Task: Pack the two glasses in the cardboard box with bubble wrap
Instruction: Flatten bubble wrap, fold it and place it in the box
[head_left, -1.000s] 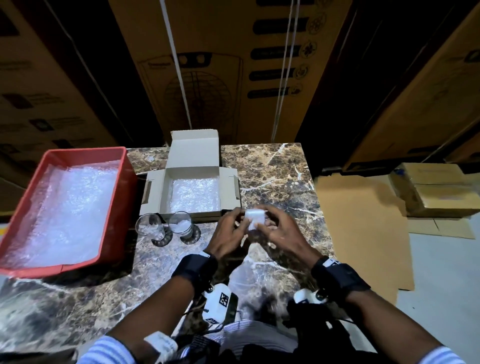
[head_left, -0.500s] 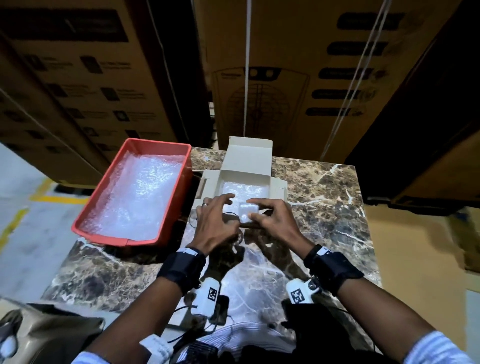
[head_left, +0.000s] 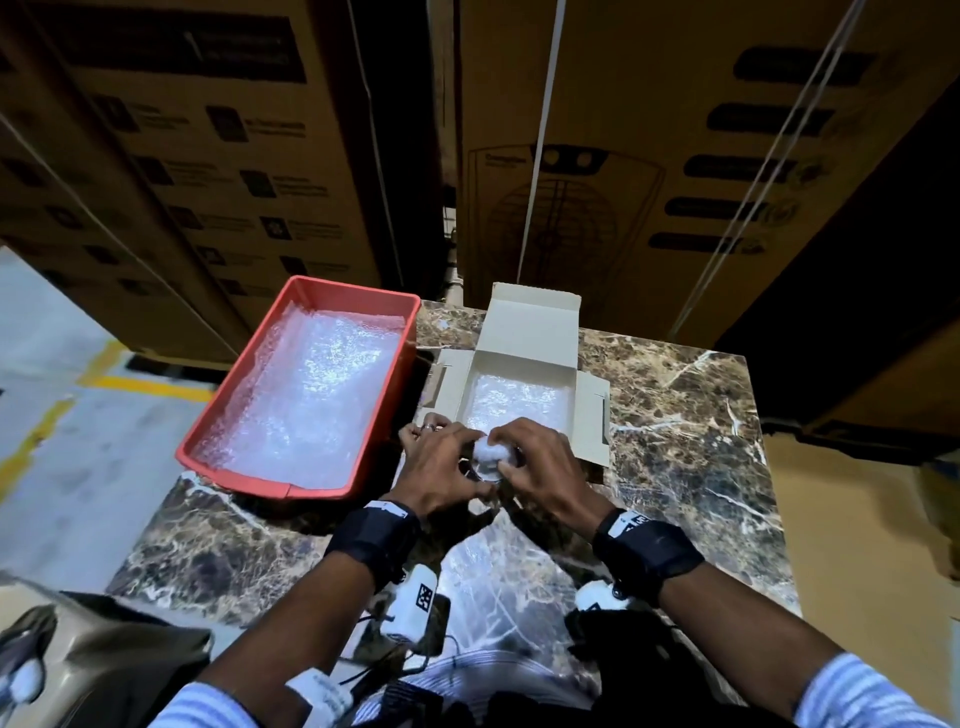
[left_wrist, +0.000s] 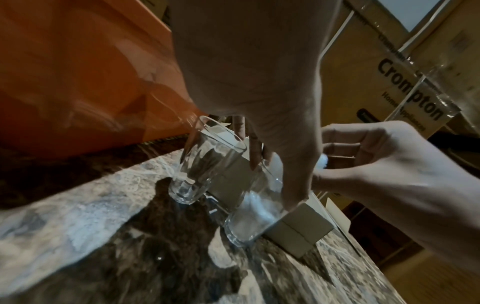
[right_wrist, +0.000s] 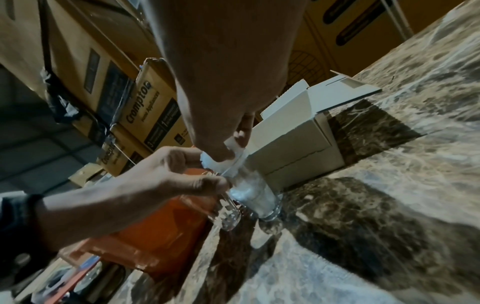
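Two clear glasses stand on the marble table just in front of the open cardboard box (head_left: 591, 410), whose floor is lined with bubble wrap (head_left: 514, 405). My left hand (head_left: 452, 460) grips the right-hand glass (left_wrist: 253, 214) near its rim, thumb down its side. My right hand (head_left: 519, 460) pinches a white wad of bubble wrap (head_left: 490, 451) and presses it into that glass's mouth (right_wrist: 235, 164). White wrap shows inside the glass (right_wrist: 250, 191). The other glass (left_wrist: 205, 162) stands free to its left. In the head view my hands hide both glasses.
A red tray (head_left: 236, 421) holding bubble wrap sheets (head_left: 311, 400) sits left of the box, close to the glasses. Big brown cartons (head_left: 649, 171) rise behind the table (head_left: 691, 467). The table's right edge drops to a floor with flat cardboard (head_left: 857, 545).
Both hands carried the wad left and forward from above the bare table to the right-hand glass. My left hand let go of the wad and took hold of the glass.
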